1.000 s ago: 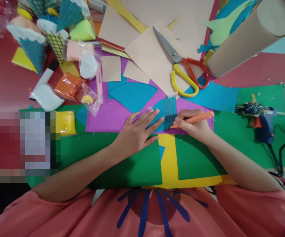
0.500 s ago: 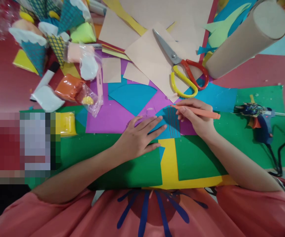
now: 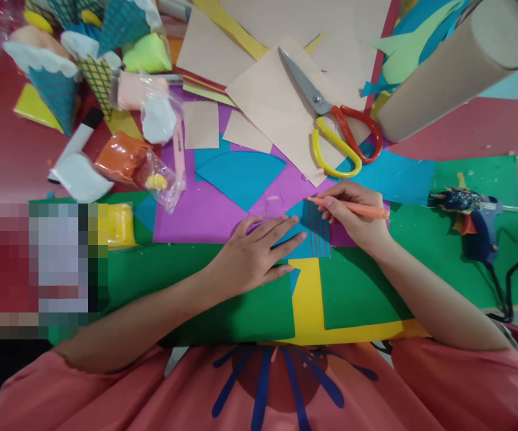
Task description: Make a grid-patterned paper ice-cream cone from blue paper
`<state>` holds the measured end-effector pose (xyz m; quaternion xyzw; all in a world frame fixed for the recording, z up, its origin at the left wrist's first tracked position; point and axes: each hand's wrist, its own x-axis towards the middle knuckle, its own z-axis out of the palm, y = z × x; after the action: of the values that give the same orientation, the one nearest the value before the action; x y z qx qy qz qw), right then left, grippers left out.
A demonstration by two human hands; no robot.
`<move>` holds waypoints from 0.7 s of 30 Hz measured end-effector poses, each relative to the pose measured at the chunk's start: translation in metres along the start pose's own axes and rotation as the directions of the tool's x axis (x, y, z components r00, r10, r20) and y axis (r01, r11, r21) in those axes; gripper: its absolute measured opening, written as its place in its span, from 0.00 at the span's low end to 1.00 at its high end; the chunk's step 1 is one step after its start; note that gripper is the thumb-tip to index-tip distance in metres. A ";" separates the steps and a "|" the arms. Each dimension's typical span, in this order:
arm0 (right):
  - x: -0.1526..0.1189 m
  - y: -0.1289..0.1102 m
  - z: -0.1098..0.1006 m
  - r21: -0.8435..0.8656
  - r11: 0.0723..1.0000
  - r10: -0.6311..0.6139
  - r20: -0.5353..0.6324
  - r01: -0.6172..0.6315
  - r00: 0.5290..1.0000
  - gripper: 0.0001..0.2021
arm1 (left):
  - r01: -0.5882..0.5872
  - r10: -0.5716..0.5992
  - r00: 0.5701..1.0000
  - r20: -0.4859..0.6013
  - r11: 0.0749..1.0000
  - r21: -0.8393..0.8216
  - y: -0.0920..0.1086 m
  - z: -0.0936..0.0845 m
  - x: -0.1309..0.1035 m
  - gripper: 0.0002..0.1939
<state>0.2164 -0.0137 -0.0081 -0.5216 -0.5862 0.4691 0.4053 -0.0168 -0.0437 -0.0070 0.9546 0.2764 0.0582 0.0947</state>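
My right hand (image 3: 353,212) grips an orange marker (image 3: 366,209), its tip at the upper edge of a blue paper piece (image 3: 299,230). Several thin reddish-brown lines run down the right part of that piece. My left hand (image 3: 259,254) lies with fingers spread over the left part of the piece and covers some of it. Just above is another blue piece (image 3: 243,176), fan-shaped, on a purple sheet (image 3: 191,215). Scissors (image 3: 319,108) with one red and one yellow handle rest open on beige paper (image 3: 259,90), beyond my right hand.
A glue gun (image 3: 476,218) lies on the green sheet (image 3: 420,287) at right. A beige roll (image 3: 456,78) stands behind it. Paper cones (image 3: 54,90), clay packets (image 3: 121,155) and a white marker (image 3: 74,143) crowd the left. A yellow sheet (image 3: 308,299) shows near my body.
The marker tip has moved slightly left and down to the upper end of the lines, and my right hand with it. My left hand stays spread on the paper, shifted a little.
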 end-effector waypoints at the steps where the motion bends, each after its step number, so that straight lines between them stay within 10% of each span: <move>1: 0.000 0.000 0.000 -0.005 1.000 0.001 0.003 -0.001 1.000 0.07 | -0.001 0.001 1.000 0.002 1.000 0.000 0.000 0.000 0.000 0.23; 21: 0.001 -0.002 0.001 -0.063 0.998 -0.026 0.030 0.028 0.999 0.06 | 0.000 0.000 1.000 -0.016 1.000 0.001 0.000 0.001 0.001 0.23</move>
<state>0.2149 -0.0131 -0.0064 -0.5194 -0.6135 0.4524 0.3863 -0.0164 -0.0433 -0.0079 0.9542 0.2772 0.0657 0.0918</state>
